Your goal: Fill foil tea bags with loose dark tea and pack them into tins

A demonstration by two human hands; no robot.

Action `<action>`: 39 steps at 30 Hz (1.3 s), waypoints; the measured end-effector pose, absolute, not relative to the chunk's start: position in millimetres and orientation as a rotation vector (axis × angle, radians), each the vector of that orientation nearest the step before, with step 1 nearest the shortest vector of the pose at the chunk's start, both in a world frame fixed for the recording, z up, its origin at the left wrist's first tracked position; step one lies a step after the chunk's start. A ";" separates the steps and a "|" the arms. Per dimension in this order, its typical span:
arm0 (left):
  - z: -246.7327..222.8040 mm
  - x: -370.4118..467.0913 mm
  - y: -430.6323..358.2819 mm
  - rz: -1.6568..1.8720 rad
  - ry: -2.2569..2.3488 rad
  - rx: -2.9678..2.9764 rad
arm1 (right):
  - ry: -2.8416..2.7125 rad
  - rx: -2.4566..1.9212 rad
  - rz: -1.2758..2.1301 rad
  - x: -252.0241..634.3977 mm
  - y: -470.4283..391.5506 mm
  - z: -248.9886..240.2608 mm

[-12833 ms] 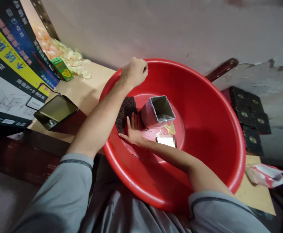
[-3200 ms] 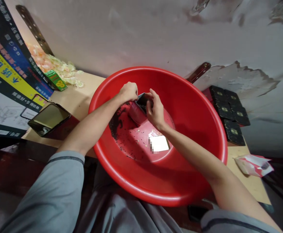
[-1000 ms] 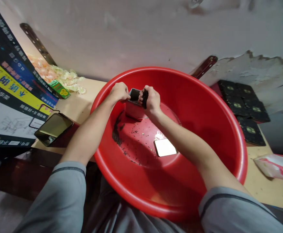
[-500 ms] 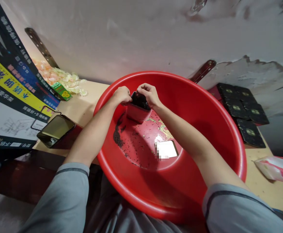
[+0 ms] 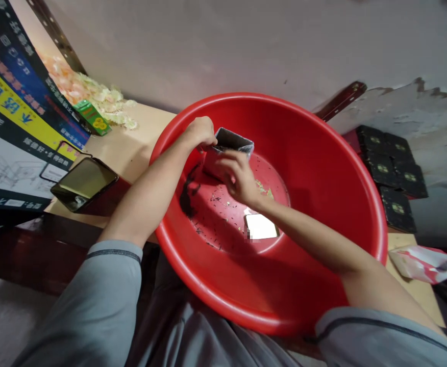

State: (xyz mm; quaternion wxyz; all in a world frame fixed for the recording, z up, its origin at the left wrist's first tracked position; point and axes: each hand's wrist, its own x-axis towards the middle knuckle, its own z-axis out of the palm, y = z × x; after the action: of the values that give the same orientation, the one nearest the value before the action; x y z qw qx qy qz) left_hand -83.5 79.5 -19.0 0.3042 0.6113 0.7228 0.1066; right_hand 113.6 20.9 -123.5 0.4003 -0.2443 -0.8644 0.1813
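Note:
A red, square-sided box point(image 5: 213, 166) stands inside a big red plastic tub point(image 5: 323, 224). It is open at the top, with a grey interior and something dark down in it. My left hand point(image 5: 202, 133) is closed on the box's left rim. My right hand point(image 5: 239, 176) hovers in front of the box with its fingers apart and bent, a little blurred. I see nothing in it. Dark loose bits point(image 5: 187, 199) lie heaped and scattered on the tub floor. A phone with a bright white screen point(image 5: 262, 227) lies there too.
Left on the table point(image 5: 143, 125) are an open gold-lined box point(image 5: 85, 183), a small green box point(image 5: 92, 117), flowers point(image 5: 108, 99) and a large printed carton point(image 5: 13, 107). Black-topped boxes point(image 5: 395, 168) and a white-and-red bag point(image 5: 422, 262) sit right. The wall rises behind.
My right hand has come away from the box top, down towards me, and its fingers have spread. The box's opening now shows its grey interior. My left hand stays at the rim.

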 end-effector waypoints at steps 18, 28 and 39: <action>-15.5 -81.6 75.7 0.277 1.913 1.595 | -2.266 -1.138 0.956 -7.1 -3.4 -255.6; -23.5 -81.5 81.4 0.301 1.873 1.572 | -2.193 -0.790 1.307 50.1 -77.0 -247.1; -22.5 -80.2 80.6 0.289 1.877 1.570 | -1.526 -1.315 1.370 -17.5 -94.2 -237.0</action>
State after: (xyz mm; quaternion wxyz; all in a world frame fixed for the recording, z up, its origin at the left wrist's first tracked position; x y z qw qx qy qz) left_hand -80.2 80.6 -22.5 0.3324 0.6010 0.7184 0.1106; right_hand -17.5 -94.2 -237.0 0.3456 -0.5064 -0.5880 0.5276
